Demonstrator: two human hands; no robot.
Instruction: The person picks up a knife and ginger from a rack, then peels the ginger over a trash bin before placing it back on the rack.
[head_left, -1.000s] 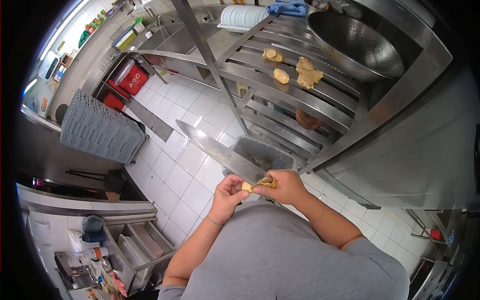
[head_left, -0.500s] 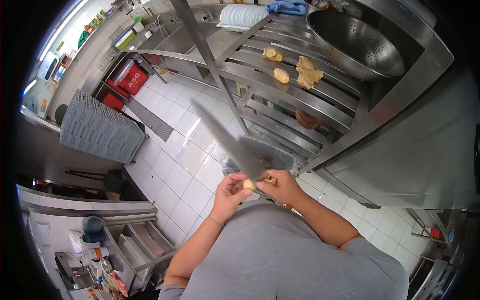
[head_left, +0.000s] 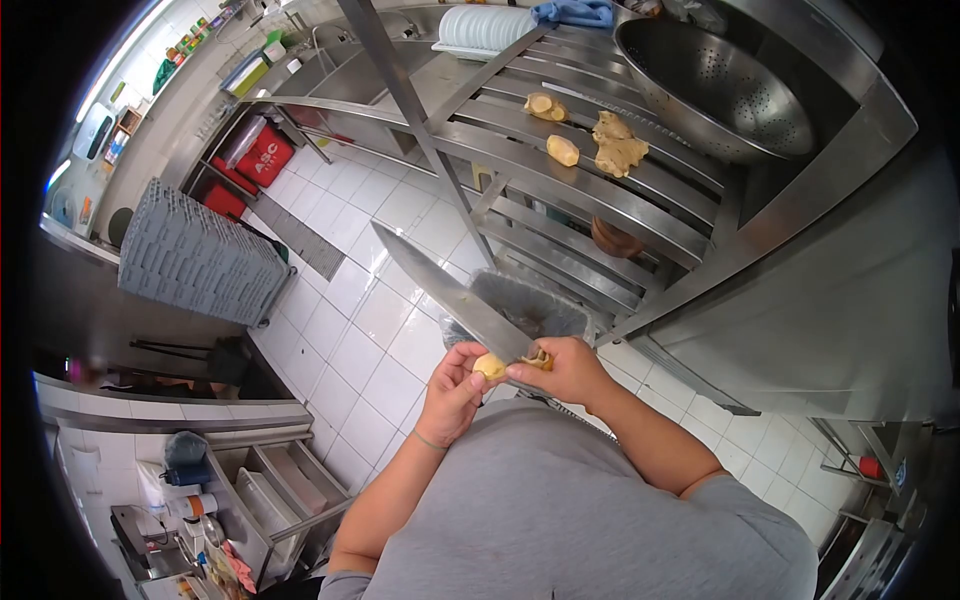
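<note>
Between the fingers and thumb of my left hand (head_left: 453, 392) is a small pale piece of ginger (head_left: 489, 367). My right hand (head_left: 570, 373) grips a large kitchen knife (head_left: 455, 298), its handle mostly hidden in the fist. The broad blade points away to the upper left, and its heel lies close against the ginger. Brownish peel (head_left: 540, 357) shows by my right thumb. Both hands are together in front of my shirt, just on the near side of a bin with a clear plastic liner (head_left: 570, 312).
On the slatted metal shelf (head_left: 500, 143) lie a knobbly ginger root (head_left: 619, 146), a peeled piece (head_left: 563, 151) and a cut piece (head_left: 545, 107). A steel colander (head_left: 700, 95) stands behind them. White plates (head_left: 485, 32) are racked by the sink. Stacked grey trays (head_left: 200, 250) stand at left.
The knife blade has tilted, with its tip moving slightly left and down, and it looks sharper now. The ginger has turned in my left fingers, showing more of its pale face.
</note>
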